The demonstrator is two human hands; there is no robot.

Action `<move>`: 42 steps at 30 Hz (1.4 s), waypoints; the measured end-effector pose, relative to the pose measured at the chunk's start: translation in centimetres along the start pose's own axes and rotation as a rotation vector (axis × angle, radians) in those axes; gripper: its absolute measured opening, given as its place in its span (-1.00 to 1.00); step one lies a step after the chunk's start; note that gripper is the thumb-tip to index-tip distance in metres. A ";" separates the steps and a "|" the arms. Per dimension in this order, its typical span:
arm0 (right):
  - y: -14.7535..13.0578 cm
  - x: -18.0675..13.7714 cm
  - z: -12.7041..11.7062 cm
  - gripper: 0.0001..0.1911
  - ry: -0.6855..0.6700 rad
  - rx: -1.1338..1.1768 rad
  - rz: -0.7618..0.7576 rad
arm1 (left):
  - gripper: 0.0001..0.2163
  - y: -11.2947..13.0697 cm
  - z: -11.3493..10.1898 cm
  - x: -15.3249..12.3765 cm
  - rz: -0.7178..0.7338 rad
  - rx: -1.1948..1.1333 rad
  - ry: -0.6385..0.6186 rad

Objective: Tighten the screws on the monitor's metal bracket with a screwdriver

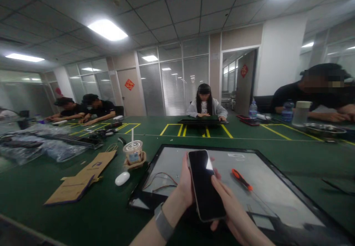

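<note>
A smartphone (203,190) with a dark screen is held up in both of my hands, above a large flat panel. My left hand (186,181) wraps its left edge, a grey band round that wrist. At the phone's right edge, my right hand (226,199) grips it, with the thumb lying over the screen's side. Beneath them lies the black-framed grey panel (177,155), like the back of a display. An orange and black screwdriver (242,179) rests on it to the right of the phone. Thin cables (159,177) cross the panel on the left.
Left of the panel stand a lidded drink cup (133,151) with a straw and a white computer mouse (122,178). A brown paper bag (83,179) lies flat beyond. Bubble-wrapped parts (52,146) fill the far left. Several people sit around the green table (111,216).
</note>
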State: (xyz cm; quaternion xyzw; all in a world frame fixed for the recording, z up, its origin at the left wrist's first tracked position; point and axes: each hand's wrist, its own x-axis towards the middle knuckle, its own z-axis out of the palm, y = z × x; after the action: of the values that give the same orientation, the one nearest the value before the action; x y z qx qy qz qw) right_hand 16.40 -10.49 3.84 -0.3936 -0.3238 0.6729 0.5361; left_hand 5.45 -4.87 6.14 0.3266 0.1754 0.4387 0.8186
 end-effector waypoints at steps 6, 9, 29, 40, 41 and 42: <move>-0.7 -2.5 1.1 -0.27 0.023 0.090 0.087 | -0.19 -0.1 0.3 -1.2 -0.088 -0.066 -0.007; -0.3 -3.4 0.1 -0.30 -0.109 0.033 0.071 | -0.15 -0.5 0.6 -1.5 -0.095 -0.077 -0.007; -0.5 -5.3 -0.4 -0.11 -0.239 -0.126 0.027 | -0.22 -0.8 1.0 -2.7 -0.050 -0.119 -0.181; 0.2 -5.0 -1.0 -0.45 -0.175 0.073 0.123 | -0.22 -1.0 1.2 -2.7 -0.058 -0.101 -0.192; 0.1 -5.1 -1.1 -0.50 -0.182 0.106 0.124 | -0.22 -1.0 1.2 -2.7 -0.062 -0.098 -0.193; -0.1 -5.1 -1.2 -0.54 -0.192 0.125 0.118 | -0.23 -0.9 1.3 -2.7 -0.065 -0.095 -0.194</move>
State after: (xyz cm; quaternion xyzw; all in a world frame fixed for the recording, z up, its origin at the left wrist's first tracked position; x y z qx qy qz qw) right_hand 18.10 -15.47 4.23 -0.3116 -0.3072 0.7568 0.4856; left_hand 5.25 -8.00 6.44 0.3224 0.0846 0.3861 0.8602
